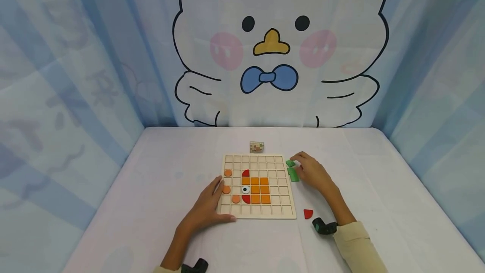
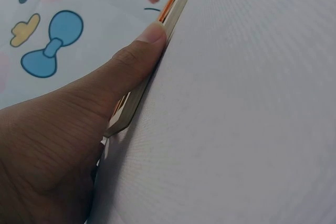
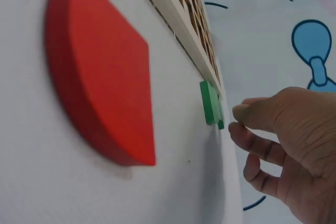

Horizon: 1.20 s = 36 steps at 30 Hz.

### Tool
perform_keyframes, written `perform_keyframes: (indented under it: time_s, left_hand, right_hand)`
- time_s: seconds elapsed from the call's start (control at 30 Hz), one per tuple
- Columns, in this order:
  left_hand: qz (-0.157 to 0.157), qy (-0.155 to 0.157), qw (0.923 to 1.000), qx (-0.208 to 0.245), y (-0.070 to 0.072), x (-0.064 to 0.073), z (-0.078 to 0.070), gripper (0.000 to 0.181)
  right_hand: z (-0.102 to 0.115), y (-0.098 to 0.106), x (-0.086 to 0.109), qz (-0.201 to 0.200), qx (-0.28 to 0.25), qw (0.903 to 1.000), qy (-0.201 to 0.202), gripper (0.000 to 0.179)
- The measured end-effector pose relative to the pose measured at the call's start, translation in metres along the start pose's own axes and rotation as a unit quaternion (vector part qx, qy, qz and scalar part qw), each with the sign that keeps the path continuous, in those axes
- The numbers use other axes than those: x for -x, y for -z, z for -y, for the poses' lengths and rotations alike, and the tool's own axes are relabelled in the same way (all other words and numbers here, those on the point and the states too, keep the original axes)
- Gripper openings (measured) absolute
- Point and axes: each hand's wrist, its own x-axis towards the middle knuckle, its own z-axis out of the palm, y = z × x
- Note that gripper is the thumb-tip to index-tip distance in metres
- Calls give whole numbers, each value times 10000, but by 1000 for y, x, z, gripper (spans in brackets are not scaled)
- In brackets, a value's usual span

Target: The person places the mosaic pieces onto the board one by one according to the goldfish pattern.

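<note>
A wooden grid board [image 1: 276,210] lies on the table, bearing several orange squares [image 1: 255,190], three orange discs [image 1: 235,199], two red quarter-round pieces [image 1: 246,199] and a white eye disc [image 1: 245,189]. My left hand [image 1: 207,206] rests at the board's near left corner, fingers along the left side. Its thumb [image 2: 139,51] presses the front edge, straight. Beyond the board's right side, my right hand [image 1: 311,172] hovers beside green pieces [image 1: 293,174], fingers loosely bent. Between thumb and index fingertip [image 3: 239,124] I see no piece.
A loose red quarter-round piece [image 1: 308,214] lies right of the board, near the right forearm. A small patterned picture card [image 1: 256,147] sits behind the board. Printed curtains [image 1: 273,108] stand at the back and both sides of the white table [image 1: 170,151].
</note>
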Motion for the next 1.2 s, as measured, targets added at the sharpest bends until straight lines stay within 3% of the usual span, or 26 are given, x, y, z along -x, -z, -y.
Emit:
perform_keyframes:
  time_s: [0.3, 0.6, 0.87, 0.97, 1.2]
  left_hand:
    - [-35, -40, 10000, -65, -3, -1, 3, 124]
    - [-66, -35, 9999, -69, -3, -5, 3, 125]
    - [-73, -25, 9999, -64, -1, -5, 3, 125]
    - [-40, -6, 10000, -54, -2, -4, 3, 125]
    - [-14, -11, 9999, -108, -5, -3, 6, 126]
  right_hand:
    - [-18, -2, -19, 489, -244, 9984, 138, 27]
    - [-26, -1, -28, 494, -463, 9977, -52, 21]
    - [-28, -4, -29, 447, -705, 9959, 346, 20]
    - [-29, -6, -27, 496, -598, 9963, 359, 17]
    - [-26, -7, -23, 691, -183, 9974, -19, 23]
